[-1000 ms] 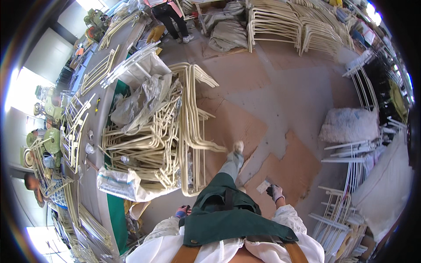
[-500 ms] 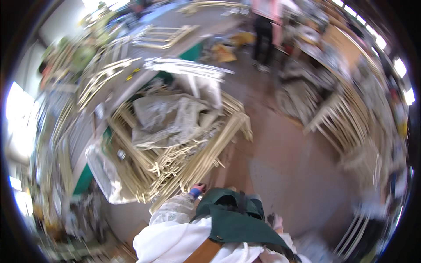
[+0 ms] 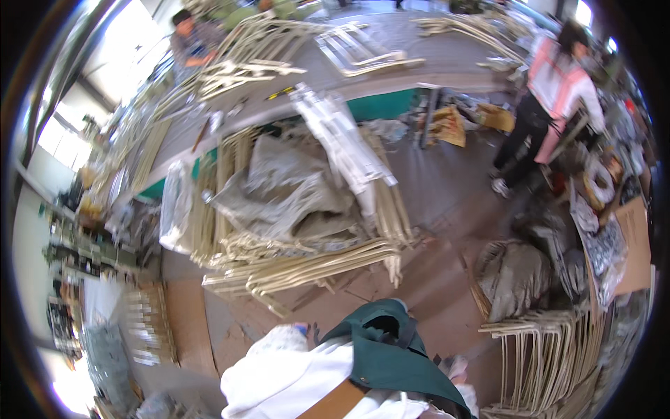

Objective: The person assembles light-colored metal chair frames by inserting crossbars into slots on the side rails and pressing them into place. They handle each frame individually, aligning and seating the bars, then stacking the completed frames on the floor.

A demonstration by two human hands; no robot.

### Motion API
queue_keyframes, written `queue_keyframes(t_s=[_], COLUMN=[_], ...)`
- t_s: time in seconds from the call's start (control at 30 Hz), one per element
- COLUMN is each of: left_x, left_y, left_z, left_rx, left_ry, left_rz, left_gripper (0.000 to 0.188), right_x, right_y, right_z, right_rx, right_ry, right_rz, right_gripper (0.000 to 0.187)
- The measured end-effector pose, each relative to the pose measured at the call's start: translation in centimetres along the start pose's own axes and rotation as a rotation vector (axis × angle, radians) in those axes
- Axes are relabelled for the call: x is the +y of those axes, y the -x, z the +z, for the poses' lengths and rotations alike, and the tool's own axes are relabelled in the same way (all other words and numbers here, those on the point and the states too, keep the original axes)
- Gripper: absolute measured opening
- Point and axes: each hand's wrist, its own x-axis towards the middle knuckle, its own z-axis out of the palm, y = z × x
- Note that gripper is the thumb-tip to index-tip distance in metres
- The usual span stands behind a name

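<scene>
My left hand (image 3: 303, 327) hangs low by my side, just past a white patterned sleeve cuff. Most of it is covered, and its fingers do not show clearly. On the other side of my dark green apron (image 3: 398, 349), my right hand (image 3: 455, 366) is small and blurred, so its grip cannot be made out. Ahead of me stands a large pile of cream tubular frames (image 3: 321, 269), the things nearest to my left hand. A crumpled grey sack (image 3: 279, 188) lies in its middle, and white wrapped bars (image 3: 342, 146) rest slantwise across its right side.
Behind the pile runs a long grey worktable (image 3: 391, 66) carrying more frames (image 3: 363, 52). A person (image 3: 192, 42) is at its far left; another (image 3: 551, 91) stands at the right. Stacked frames (image 3: 544, 349) and a bulging sack (image 3: 516, 279) sit on my right, cardboard (image 3: 188, 325) on my left.
My view has swung to the left, so the pile, the table and the standing person appear turned and shifted rightward. My left hand sits lower in view, and a gap shows between it and the frames.
</scene>
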Motion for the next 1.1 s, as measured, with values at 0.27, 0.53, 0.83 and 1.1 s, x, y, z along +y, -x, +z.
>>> queue_keyframes(t_s=[0.27, 0.53, 0.83, 1.1], left_x=[19.6, 44.3, 62.6, 75.3], left_y=[0.4, -6.0, -7.6, -17.5], left_z=[17.9, 32.0, 40.7, 42.9], left_rx=[-0.072, -0.282, -0.195, -0.27], left_ry=[0.252, 0.278, 0.3, 0.574], left_rz=[-0.047, 0.108, 0.108, 0.083], left_gripper=[0.024, 0.03, 0.027, 0.023], right_x=[-32.3, -41.3, -51.9, -76.0], right_y=[-12.9, -15.4, -24.2, -37.5], right_z=[3.2, 1.8, -1.9, 11.8], right_rx=[0.128, 0.147, 0.17, 0.06], right_ry=[-0.095, 0.117, 0.086, 0.214], right_rz=[-0.196, 0.307, 0.375, 0.087], right_gripper=[0.028, 0.027, 0.03, 0.024])
